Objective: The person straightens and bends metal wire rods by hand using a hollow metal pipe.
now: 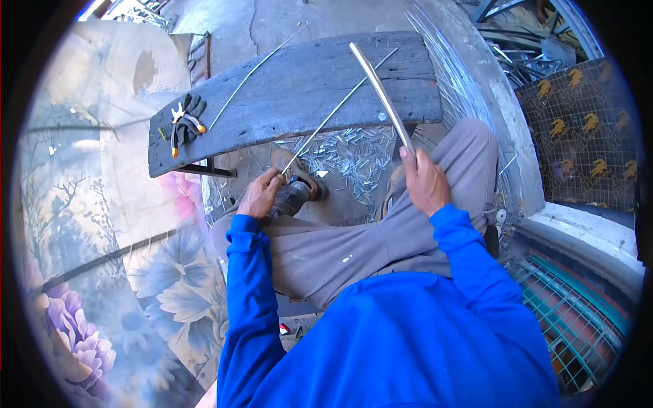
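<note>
My left hand (261, 193) is closed in a pinch on the near end of a thin metal rod (332, 114). The rod slants up and right across the dark wooden bench (292, 102), and its far part passes by the metal bar. In my right hand (426, 181) is a thicker, shiny metal bar (378, 87), gripped at its lower end. That bar points up and left over the bench, its far end near the bench's back edge. Whether rod and bar touch, I cannot tell.
Pliers (182, 128) with orange-tipped handles lie on dark gloves (193, 109) at the bench's left end. Another thin rod (253, 71) rests across the bench. Many cut metal pieces (354, 155) cover the floor below. Long rods (452, 68) lie at the right, near a green wire grid (571, 313).
</note>
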`<state>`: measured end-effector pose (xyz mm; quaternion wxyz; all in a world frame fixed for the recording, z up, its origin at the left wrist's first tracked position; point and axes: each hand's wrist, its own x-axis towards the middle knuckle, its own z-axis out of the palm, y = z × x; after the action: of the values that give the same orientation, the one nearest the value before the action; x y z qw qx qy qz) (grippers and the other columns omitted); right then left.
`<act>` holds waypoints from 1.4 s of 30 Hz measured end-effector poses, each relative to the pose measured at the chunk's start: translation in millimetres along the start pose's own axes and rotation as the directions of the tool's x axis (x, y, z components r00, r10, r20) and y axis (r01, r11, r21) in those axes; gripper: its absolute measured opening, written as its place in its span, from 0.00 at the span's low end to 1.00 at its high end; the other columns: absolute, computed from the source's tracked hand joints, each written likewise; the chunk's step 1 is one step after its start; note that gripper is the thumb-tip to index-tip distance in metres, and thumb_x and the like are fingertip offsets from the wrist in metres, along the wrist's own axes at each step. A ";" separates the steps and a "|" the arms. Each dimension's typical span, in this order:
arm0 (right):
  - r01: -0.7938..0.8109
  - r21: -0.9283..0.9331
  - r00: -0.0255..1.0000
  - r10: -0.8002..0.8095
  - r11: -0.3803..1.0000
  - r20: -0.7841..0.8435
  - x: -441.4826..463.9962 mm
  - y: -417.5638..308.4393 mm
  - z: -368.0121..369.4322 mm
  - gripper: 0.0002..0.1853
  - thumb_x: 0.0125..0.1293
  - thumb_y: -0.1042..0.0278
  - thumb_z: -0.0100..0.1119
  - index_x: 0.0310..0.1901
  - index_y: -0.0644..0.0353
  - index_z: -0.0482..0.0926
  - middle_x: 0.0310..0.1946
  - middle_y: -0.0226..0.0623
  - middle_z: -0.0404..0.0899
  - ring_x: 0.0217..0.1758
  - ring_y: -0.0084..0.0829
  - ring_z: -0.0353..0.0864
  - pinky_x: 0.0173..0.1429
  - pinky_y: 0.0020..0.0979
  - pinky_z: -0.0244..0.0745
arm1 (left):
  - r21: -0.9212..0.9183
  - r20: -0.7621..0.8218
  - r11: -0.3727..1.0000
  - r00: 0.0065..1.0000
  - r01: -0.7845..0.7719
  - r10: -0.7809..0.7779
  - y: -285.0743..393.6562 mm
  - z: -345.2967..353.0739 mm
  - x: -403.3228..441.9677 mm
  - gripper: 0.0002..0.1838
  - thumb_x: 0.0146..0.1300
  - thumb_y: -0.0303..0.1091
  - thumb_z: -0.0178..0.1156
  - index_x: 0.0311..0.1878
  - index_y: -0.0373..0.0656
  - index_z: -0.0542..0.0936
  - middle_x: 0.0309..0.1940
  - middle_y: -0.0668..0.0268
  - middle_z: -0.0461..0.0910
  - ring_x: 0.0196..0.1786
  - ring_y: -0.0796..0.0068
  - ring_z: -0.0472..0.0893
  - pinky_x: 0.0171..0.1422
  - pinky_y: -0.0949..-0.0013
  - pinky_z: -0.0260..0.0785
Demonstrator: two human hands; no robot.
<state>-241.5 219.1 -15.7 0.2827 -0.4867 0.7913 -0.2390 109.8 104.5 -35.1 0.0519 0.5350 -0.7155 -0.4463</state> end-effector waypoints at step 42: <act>-0.128 0.033 0.983 0.131 0.991 -0.128 36.2 1.2 -13.0 0.28 0.77 0.40 0.37 0.41 0.61 0.74 0.34 0.60 0.82 0.38 0.67 0.78 0.45 0.62 0.69 | 0.031 -0.053 0.999 0.998 0.043 -0.041 8.8 2.1 -7.8 0.15 0.73 0.41 0.53 0.49 0.38 0.81 0.30 0.56 0.80 0.34 0.68 0.79 0.42 0.65 0.70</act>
<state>-264.3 188.2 -14.9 0.2518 -0.4140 0.8349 -0.2611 105.6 112.3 -27.0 0.0527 0.5622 -0.7095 -0.4215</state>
